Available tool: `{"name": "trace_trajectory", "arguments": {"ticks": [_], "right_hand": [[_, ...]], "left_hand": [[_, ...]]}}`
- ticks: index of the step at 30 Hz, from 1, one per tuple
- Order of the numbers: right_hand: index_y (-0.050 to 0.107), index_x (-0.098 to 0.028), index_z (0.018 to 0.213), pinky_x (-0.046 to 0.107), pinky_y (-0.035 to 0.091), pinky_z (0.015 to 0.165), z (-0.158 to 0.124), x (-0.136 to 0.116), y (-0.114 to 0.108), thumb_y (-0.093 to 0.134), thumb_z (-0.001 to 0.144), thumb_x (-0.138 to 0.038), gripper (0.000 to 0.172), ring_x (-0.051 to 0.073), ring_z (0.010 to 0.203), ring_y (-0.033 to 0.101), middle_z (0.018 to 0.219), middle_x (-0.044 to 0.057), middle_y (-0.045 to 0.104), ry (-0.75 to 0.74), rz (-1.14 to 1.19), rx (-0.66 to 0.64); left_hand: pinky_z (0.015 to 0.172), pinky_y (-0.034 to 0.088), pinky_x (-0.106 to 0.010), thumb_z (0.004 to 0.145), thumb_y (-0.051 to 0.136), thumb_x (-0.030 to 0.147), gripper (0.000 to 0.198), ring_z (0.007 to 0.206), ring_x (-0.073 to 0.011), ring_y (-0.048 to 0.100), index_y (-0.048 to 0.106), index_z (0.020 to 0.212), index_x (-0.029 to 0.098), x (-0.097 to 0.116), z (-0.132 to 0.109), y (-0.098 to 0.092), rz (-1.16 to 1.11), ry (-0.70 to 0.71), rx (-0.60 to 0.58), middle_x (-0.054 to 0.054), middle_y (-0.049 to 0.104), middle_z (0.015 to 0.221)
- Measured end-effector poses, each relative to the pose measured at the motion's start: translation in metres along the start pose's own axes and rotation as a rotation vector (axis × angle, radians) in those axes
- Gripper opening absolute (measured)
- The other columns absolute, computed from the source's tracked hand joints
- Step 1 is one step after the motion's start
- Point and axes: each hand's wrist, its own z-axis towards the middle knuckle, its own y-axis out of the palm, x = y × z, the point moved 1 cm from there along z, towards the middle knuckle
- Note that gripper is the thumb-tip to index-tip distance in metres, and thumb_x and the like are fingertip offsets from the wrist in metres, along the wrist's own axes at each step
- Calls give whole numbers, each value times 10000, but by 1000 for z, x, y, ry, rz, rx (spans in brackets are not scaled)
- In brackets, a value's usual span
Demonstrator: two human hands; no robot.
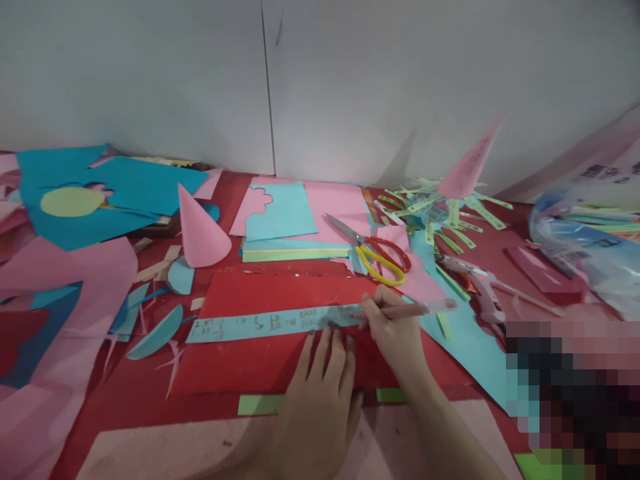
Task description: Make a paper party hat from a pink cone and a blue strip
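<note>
A light blue paper strip (230, 325) with rows of handwriting lies across a red sheet (235, 367). My left hand (325, 373) rests flat, its fingertips on the strip's lower edge. In my right hand (393, 330) is a pen (415, 310), its upper end pointing right and its tip low over the strip's right part, hidden by my fingers. Scissors (367, 243) with one red and one yellow handle lie behind the red sheet, blades slightly apart. Green paper slips (260, 404) show near my wrists.
Pink paper cones stand at the left (200, 233) and the back right (473, 163), the latter over green fringed strips. Stacked coloured paper (295, 255) lies at the back. A glue gun (485, 290) and plastic bag (590, 240) are at right; paper scraps (155, 333) at left.
</note>
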Motion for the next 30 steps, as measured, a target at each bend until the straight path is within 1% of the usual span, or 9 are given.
{"name": "trace_trajectory", "arguments": {"ticks": [3, 6, 10, 13, 18, 22, 27, 30], "right_hand": [[329, -215, 503, 212, 353, 440, 0, 1, 0, 475, 774, -256, 311, 95, 411, 453, 400, -67, 434, -2, -25, 23], [327, -215, 508, 215, 355, 452, 0, 1, 0, 473, 776, -257, 308, 101, 433, 469, 414, -61, 447, -21, -44, 41], [329, -214, 507, 215, 366, 458, 1, 1, 0, 473, 775, -246, 306, 101, 421, 482, 408, -66, 443, -17, -45, 14], [330, -214, 504, 214, 376, 467, 1, 1, 0, 474, 762, -222, 295, 108, 442, 510, 408, -64, 447, -20, -45, -2], [328, -219, 510, 220, 362, 444, 1, 2, 0, 467, 767, -229, 293, 103, 409, 474, 403, -64, 460, -29, -43, 16], [338, -220, 509, 225, 370, 452, 1, 1, 0, 473, 772, -246, 296, 108, 415, 487, 413, -56, 488, -32, -29, 30], [322, -220, 508, 219, 372, 449, 1, 2, -1, 470, 745, -210, 279, 116, 432, 518, 407, -63, 463, -21, -36, -2], [316, -222, 513, 221, 381, 453, 1, 2, -1, 469, 752, -224, 283, 116, 429, 517, 406, -65, 457, -9, -27, -9]], "left_hand": [[971, 335, -419, 866, 326, 347, 448, 1154, -272, 456, 501, 1189, 91, 0, 0, 0, 4, 1, -2, -126, 540, 1222], [967, 343, -413, 866, 323, 343, 439, 1145, -269, 467, 515, 1175, 97, 0, 0, 0, 16, 2, 12, -119, 549, 1213], [956, 357, -406, 865, 327, 349, 438, 1131, -264, 482, 526, 1166, 101, 0, 1, 0, 27, -4, 37, -109, 565, 1199], [958, 354, -407, 866, 327, 352, 441, 1133, -265, 480, 522, 1173, 102, 0, 2, 0, 24, -9, 34, -112, 558, 1208], [969, 340, -411, 869, 324, 352, 439, 1147, -266, 465, 521, 1171, 103, 0, 2, 1, 12, -8, 14, -119, 548, 1217], [971, 337, -413, 866, 327, 352, 440, 1143, -264, 465, 521, 1173, 102, 0, 1, 1, 15, -8, 7, -119, 551, 1210], [965, 338, -413, 867, 325, 356, 437, 1147, -267, 462, 526, 1164, 106, 0, 1, 1, 17, -4, 20, -117, 554, 1205], [963, 340, -410, 864, 327, 351, 443, 1143, -268, 466, 516, 1176, 99, -1, 2, 0, 17, 2, 16, -122, 553, 1208]]}}
